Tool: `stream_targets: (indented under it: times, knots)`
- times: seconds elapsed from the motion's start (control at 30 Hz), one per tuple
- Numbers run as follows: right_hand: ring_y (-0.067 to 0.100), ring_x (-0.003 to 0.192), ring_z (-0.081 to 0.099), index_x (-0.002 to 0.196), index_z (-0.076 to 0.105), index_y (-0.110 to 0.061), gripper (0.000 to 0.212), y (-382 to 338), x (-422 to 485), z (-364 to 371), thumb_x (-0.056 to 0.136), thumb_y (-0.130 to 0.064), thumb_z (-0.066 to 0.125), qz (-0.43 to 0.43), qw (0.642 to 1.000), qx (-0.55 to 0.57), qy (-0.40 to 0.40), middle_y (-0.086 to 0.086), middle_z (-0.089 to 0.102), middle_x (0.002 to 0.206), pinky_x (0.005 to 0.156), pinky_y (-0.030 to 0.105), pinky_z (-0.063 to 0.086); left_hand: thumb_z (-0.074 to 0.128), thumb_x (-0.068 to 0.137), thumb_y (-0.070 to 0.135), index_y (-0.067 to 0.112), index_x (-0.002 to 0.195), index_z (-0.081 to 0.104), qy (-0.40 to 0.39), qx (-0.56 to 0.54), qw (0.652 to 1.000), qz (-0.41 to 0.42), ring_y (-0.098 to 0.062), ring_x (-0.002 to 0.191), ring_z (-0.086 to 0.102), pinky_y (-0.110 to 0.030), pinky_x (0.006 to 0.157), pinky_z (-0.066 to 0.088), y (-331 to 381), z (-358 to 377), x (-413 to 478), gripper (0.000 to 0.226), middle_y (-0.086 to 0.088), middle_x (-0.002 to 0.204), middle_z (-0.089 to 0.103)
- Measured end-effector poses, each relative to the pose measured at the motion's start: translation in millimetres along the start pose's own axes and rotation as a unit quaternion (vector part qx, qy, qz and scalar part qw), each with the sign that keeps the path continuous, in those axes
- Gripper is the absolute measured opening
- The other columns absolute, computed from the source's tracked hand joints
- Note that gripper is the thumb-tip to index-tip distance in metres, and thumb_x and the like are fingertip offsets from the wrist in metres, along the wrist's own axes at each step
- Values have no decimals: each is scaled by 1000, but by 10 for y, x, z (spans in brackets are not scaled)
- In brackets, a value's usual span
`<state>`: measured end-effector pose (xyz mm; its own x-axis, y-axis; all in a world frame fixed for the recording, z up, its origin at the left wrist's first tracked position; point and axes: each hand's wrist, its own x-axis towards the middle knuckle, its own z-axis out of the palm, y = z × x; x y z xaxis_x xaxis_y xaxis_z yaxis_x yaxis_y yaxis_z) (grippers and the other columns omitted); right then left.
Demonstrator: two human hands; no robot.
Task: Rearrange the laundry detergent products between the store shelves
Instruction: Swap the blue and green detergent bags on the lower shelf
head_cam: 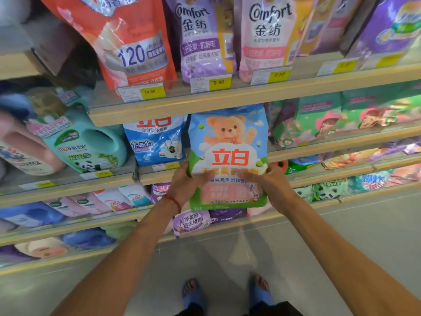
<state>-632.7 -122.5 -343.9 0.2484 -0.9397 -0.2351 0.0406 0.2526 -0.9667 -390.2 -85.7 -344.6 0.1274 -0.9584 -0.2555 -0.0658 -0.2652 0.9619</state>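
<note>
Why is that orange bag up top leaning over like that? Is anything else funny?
The orange bag tilts sideways and hangs past the top shelf edge, covering part of its price tag. Nothing looks spilled or torn. The teddy bear bag is just held in both hands.

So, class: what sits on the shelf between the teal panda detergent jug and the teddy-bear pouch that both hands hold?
In the head view, a blue-and-white detergent powder bag stands between the teal jug and the bear pouch.

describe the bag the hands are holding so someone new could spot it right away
Find the shelf edge under the two Comfort pouches. Just below it, both hands, left and right, hold a bear bag upright. Unlike the blue bag beside it, it shows a teddy bear above red characters.
</note>
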Motion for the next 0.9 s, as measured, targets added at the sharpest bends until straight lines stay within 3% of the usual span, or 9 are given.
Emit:
stream_targets:
  times: [0.07,0.13,0.23,0.33,0.5,0.57,0.67,0.8,0.9]
  knots:
    - [31,104,77,126,64,-13,72,-12,55,-255,63,-18,99,-8,999,25,-30,6,80,113,86,48,65,84,81,18,14,124,67,18,-23,1000,-7,-18,99,75,-28,80,61,30,212,2,46,1,109,79]
    - [32,109,76,132,56,-14,74,-40,99,-499,69,-13,94,-14,996,37,-81,8,79,117,82,39,65,82,83,17,11,127,65,38,-38,998,-14,-23,104,73,-35,87,60,53,417,19,47,-5,116,76]
    - [25,110,75,133,56,-18,56,-99,170,-743,85,-7,83,-26,991,-4,-130,5,78,120,82,33,63,79,86,14,21,119,66,57,-65,996,-10,-18,104,73,-36,92,58,88,673,64,36,-1,115,76]
    - [10,96,77,124,66,-17,39,-170,276,-819,89,-9,80,-34,992,-61,-105,-7,81,107,72,19,60,74,90,9,28,108,66,78,-67,995,4,-3,89,74,-21,77,59,126,820,137,27,12,99,78]
    - [19,104,74,115,68,-26,30,-182,517,-832,91,-12,78,-23,993,-67,-92,4,79,117,89,34,61,71,93,7,20,106,71,121,-79,989,1,3,76,74,-13,64,56,197,901,311,18,15,84,79]
    - [10,96,74,113,68,-25,27,-171,607,-839,91,-11,78,-28,994,-72,-83,-7,81,106,80,24,61,71,95,16,25,97,71,122,-63,991,-10,2,74,73,-12,62,55,194,928,393,9,19,79,78]
    - [0,80,72,110,70,-18,21,-137,715,-861,92,-11,77,-52,993,-84,-56,-15,80,89,68,16,56,69,96,27,28,92,73,126,-35,991,-6,1,79,72,-18,71,55,160,951,525,6,20,79,76]
    - [-2,80,70,119,68,-11,27,-184,864,-869,94,-16,77,-107,989,-102,-20,-8,76,96,69,16,55,71,95,22,30,91,75,155,-51,985,59,-1,84,73,-24,81,57,170,1012,728,10,20,81,77]
    - [9,99,72,126,67,-6,31,-230,1009,-862,96,-13,73,-147,986,-81,-18,6,77,112,83,25,59,70,96,19,28,98,74,160,-75,979,104,5,81,73,-13,68,56,216,1027,882,10,22,83,77]
